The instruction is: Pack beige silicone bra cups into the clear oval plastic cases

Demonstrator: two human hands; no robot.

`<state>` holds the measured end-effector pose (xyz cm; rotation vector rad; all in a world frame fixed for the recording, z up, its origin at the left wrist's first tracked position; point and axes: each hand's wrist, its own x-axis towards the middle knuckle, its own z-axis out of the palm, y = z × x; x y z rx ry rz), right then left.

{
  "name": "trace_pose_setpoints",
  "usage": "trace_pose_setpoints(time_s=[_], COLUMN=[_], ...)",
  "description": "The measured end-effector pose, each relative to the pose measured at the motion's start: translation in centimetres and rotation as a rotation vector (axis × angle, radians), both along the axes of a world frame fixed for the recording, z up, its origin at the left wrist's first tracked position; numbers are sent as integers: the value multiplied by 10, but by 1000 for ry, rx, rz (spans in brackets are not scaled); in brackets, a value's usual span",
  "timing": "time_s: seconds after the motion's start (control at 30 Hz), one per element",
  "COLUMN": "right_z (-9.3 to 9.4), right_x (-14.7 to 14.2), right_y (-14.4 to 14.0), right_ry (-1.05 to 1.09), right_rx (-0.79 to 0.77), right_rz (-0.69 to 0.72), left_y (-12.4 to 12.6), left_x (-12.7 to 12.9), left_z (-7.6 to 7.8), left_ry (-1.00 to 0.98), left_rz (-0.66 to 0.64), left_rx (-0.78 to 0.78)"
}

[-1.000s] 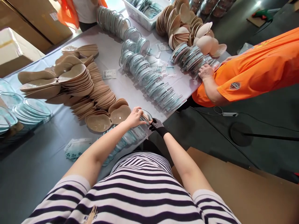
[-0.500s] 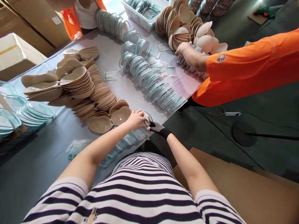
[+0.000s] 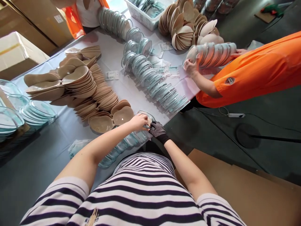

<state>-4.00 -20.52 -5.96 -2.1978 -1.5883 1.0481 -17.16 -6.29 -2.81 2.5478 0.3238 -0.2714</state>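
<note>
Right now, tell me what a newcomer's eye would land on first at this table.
Beige moulded cups fan out in overlapping heaps on the left of the table, beside a long row of clear plastic shells running down its middle. At the near edge, the left hand and the gloved right hand grip the end of another shell row. On the right, a person in an orange shirt lifts a stack.

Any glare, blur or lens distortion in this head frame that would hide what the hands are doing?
Head view: strong wide-angle bend, table edges curving; bright daylight washes out the top edge; soft glints on the clear shells, no blocking glare; left hand and gloved right hand are sharp; the co-worker's hand is slightly soft.
</note>
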Motion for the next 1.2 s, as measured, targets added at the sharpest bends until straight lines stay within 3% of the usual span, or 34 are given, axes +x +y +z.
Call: trace_pose_setpoints(time_s=[0.2,0.33,0.5,0.57,0.7,0.8,0.93,1.03,1.1,1.2], right_z=[10,13,12,12,10,4,-10,-22,-33,-45], right_x=[11,21,28,27,22,16,5,-1,0,3], right_y=[9,11,1,-3,-5,5,17,11,7,9], right_ry=[-85,-113,-129,-130,-179,-203,-169,-268,-346,-363], right_rx=[-59,-47,-54,-43,53,179,201,240,373,618], right_rz=[140,214,165,116,2,-60,81,171,181,187], left_y=[13,24,41,40,29,24,14,-8,-28,-56], left_x=[4,1,-8,-11,-9,-1,5,-17,-41,-74], left_z=[-2,6,21,19,0,-10,-9,-2,-2,-4], left_ry=[51,57,-26,-70,-78,-14,34,-72,-183,-151], left_rz=[10,87,310,280,109,165,241,309,266,209], left_rx=[47,61,149,130,35,36,17,-14,19,119])
